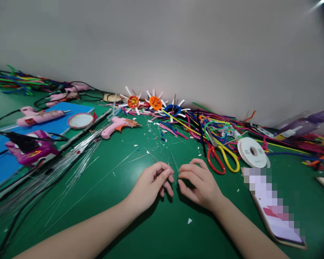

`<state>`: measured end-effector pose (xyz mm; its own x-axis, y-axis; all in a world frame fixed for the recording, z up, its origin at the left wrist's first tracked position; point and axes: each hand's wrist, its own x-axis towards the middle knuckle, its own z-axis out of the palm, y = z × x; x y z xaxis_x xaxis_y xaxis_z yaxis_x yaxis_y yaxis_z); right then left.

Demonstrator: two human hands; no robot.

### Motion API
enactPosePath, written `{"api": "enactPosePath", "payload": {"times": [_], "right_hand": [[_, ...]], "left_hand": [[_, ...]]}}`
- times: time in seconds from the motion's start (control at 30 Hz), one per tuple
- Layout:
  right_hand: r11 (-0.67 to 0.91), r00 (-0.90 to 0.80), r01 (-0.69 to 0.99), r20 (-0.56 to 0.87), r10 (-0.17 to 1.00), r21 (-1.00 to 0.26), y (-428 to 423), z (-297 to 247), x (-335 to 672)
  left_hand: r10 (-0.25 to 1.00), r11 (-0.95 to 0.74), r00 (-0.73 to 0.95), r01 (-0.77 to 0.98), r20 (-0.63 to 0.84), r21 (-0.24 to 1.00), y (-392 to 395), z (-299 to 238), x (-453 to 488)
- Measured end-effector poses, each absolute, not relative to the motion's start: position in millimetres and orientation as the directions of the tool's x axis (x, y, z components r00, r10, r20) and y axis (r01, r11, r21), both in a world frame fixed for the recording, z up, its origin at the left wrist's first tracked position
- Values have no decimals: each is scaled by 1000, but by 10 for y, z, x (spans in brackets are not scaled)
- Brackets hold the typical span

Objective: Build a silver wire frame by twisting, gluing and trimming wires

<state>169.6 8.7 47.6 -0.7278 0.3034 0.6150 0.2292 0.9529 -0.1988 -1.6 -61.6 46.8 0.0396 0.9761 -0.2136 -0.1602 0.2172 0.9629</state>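
Note:
My left hand [151,183] and my right hand [198,183] rest close together on the green table [156,233], fingertips almost touching. Both have their fingers curled in a pinch around something very thin, perhaps a clear strand, which I cannot make out. Thin transparent strands [78,158] fan out across the table to the left of my hands. Red-and-yellow scissors [221,156] lie just beyond my right hand. A white ribbon roll [252,151] sits to their right.
Pink glue guns [118,125] [39,117] and a magenta one [29,147] lie at left on a blue mat [54,126]. Paper flowers [133,101] [155,103] stand by the wall. Pipe cleaners [205,124] pile at right. A phone [275,212] and purple bottle [305,124] lie right.

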Motion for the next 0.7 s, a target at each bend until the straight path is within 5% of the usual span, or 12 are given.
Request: {"api": "enactPosePath", "payload": {"times": [0.13,0.23,0.47,0.7], "right_hand": [[869,-614,309,617,493,-387,130,465,1715],[771,-613,440,473,633,-460,139,446,1701],[686,-629,477,331,703,-550,71,449,1644],[254,-491,335,63,869,-907,94,462,1656]], "left_hand": [[977,212,48,-163,-207,963,-614,472,-37],[977,205,86,-146,-194,968,-619,493,-47],[975,111,188,24,-114,993,-619,519,-74],[987,23,147,240,-60,971,-608,513,-146]]}}
